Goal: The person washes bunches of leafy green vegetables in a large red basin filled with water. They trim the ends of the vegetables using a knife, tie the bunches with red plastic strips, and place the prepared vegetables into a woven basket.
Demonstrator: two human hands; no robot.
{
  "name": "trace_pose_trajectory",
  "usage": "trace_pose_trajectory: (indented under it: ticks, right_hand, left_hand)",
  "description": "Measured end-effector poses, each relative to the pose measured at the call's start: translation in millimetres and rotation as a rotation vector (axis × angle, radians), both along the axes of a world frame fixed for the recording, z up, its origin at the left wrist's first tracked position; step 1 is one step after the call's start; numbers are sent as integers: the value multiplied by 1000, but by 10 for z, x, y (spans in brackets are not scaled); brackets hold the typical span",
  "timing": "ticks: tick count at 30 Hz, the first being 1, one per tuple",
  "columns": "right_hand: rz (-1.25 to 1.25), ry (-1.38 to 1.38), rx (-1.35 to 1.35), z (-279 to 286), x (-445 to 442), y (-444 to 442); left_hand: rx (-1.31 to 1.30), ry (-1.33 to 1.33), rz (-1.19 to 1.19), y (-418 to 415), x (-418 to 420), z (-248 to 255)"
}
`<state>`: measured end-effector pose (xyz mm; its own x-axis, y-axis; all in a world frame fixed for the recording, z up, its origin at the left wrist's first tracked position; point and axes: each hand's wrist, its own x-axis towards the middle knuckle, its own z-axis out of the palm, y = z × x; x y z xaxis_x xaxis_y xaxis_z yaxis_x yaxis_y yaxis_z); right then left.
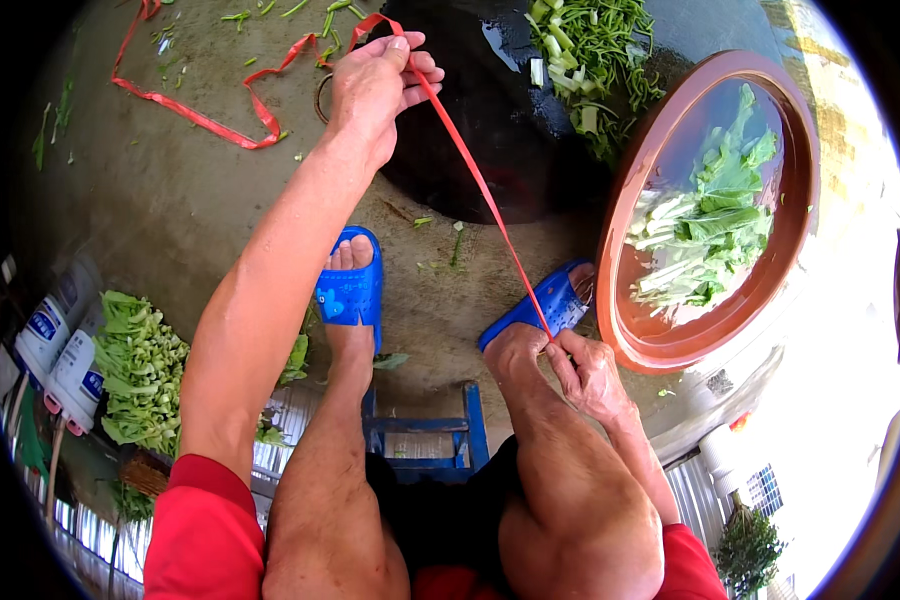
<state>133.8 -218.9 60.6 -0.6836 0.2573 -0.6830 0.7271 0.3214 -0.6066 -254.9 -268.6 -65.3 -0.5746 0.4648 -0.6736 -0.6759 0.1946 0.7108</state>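
A red plastic ribbon (469, 161) runs taut on a slant between my two hands. My left hand (379, 86), reaching far forward, pinches it between thumb and fingers, the other fingers spread. Down by my right ankle, my right hand (585, 371) grips the ribbon's lower end in closed fingers. From the left hand, the loose rest of the ribbon trails in bends over the wet concrete floor at the upper left. Beneath the stretched part lies a dark, wet, round surface (480, 150); whether it is a mat or a shallow vessel I cannot tell.
At right, a brown basin (615, 300) holds water and leafy greens (727, 210). Cut green stems (600, 60) are heaped at the top. Stacked lettuce-like greens (139, 367) and white plastic jugs (67, 360) stand at left. A blue stool (474, 424) is beneath me, between my blue slippers (356, 296).
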Motion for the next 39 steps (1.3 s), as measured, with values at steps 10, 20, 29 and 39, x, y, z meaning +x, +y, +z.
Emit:
trace_pose_trajectory:
  ticks: [10, 20, 29, 39]
  right_hand:
    - [-1323, -442, -450, -222, 3078, -298]
    - [-1482, -509, -393, -127, 3863, 265]
    - [-1771, -293, -372, -503, 3425, -59]
    - [-2058, 264, -417, -697, 3398, -200]
  left_hand:
    - [-352, 426, -335, -187, -291, 67]
    - [-495, 992, -580, -791, -34, 477]
    - [452, 464, -1228, 7, 1976, 1087]
    - [216, 1, -1517, 1087, 3774, 712]
